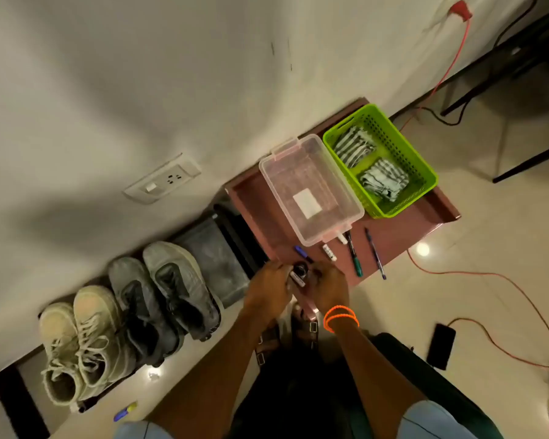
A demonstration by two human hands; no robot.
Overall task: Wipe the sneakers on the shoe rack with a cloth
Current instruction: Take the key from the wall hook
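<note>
Both hands, left hand (268, 288) and right hand (328, 288), meet around a small dark object (300, 272) | sneakers (159, 299) wait unwiped on the rack | folded cloth (384, 182) sits in green basket (423, 166) | likely still preparing; next, fetch cloth.

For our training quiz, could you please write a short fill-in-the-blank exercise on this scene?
1. The folded striped cloths lie in the ____ basket.
2. The clear plastic box stands on the reddish ____.
3. Both hands, left hand and right hand, hold a small dark ____.
4. The right wrist wears ____ bands.

Missing: green; table; object; orange
</note>
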